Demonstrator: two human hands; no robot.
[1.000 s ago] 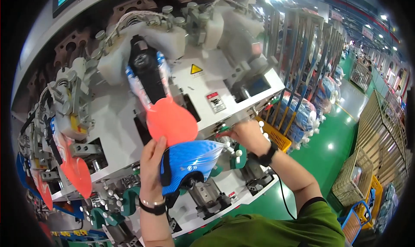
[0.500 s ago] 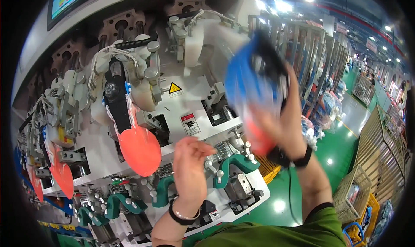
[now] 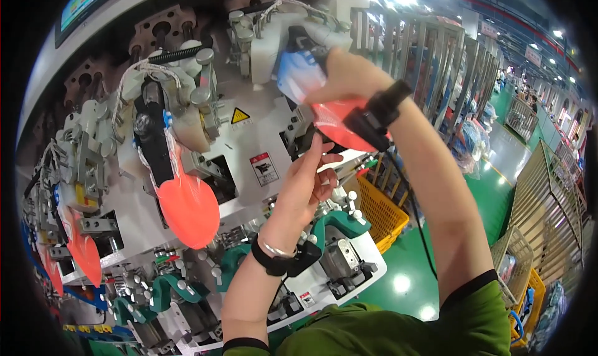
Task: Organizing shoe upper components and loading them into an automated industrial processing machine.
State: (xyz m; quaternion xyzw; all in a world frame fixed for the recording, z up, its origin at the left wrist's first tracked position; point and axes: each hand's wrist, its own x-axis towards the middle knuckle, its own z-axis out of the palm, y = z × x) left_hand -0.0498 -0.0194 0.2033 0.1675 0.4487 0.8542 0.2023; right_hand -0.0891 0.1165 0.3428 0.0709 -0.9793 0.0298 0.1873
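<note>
My right hand (image 3: pixel 352 79) is wrapped round a shoe upper (image 3: pixel 299 72) with blue-and-white sides and an orange sole face. Its black end sits between the pale pads (image 3: pixel 268 51) of the machine's right-hand station; whether it is seated there I cannot tell. Below the shoe is my left hand (image 3: pixel 305 185), palm turned inward, fingers apart and slightly bent, with nothing in them. Its fingertips are close to the orange face, but contact is unclear. A similar orange-soled shoe (image 3: pixel 188 209) hangs in the neighbouring station, with another shoe (image 3: pixel 84 250) farther left.
Green curved pads (image 3: pixel 339 228) and metal clamps line the machine's front. Warning labels mark its white panel (image 3: pixel 233 147). A yellow crate (image 3: pixel 383 216) stands beside the machine on the green floor. Metal racks (image 3: pixel 430 63) rise at the right. A black cable (image 3: pixel 420 222) hangs from my right wrist.
My right hand has carried the shoe up and left to the right-hand station, turning its orange face toward me. My left hand has risen rightward beneath it.
</note>
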